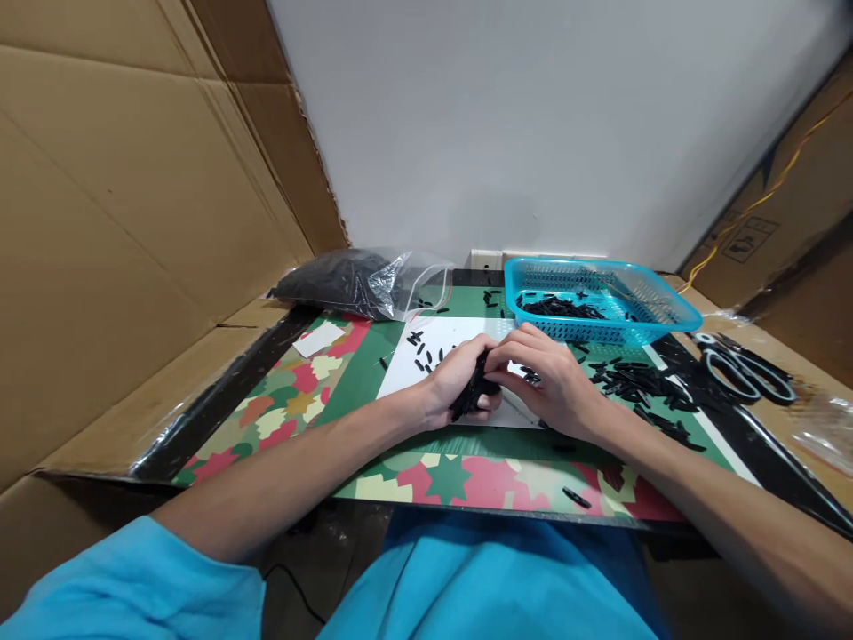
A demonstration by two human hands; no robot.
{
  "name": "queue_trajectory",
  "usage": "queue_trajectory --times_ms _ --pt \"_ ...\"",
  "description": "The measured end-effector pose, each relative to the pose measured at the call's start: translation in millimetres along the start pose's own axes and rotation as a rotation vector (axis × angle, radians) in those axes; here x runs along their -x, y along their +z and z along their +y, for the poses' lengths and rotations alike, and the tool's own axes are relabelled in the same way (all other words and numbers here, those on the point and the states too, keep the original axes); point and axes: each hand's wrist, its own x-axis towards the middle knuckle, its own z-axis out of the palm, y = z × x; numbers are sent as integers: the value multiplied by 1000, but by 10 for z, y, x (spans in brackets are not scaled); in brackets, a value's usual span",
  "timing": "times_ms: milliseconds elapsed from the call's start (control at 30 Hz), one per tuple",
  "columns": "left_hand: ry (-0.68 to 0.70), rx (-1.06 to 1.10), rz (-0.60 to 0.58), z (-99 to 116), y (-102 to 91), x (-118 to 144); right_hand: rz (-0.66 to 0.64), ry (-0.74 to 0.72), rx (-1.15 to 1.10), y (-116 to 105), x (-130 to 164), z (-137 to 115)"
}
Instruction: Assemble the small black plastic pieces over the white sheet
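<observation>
My left hand (448,380) is closed around a dark bundle of small black oblong pieces (473,393), their exact kind too small to make out. From the right, my right hand (552,372) reaches over with thumb and fingers pinched at the bundle's upper end. Whatever lies between those fingertips is hidden. Under both hands is a white sheet (400,378) with several loose black pieces (426,360) scattered on it. To the right of my right hand, a heap of the same black pieces (643,384) lies on the green patterned mat (426,480).
A blue plastic basket (666,311) holding black pieces stands at the back right. Scissors (743,369) lie right of the heap. At the back left rests a clear zip bag (353,280) full of dark contents. Cardboard (133,196) walls the left side. A white paper piece (318,339) lies nearby.
</observation>
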Motion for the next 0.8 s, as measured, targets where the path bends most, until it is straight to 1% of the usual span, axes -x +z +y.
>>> queue_trajectory --times_ms 100,367,533,800 --pt "-10 16 -3 10 4 -1 -5 10 8 -7 -5 11" --pt "39 122 -97 112 -13 71 125 -24 101 -125 31 115" --pt "34 144 -147 137 -2 96 200 -5 90 -145 55 120" --pt "19 167 -195 123 -2 79 190 4 141 -162 59 155"
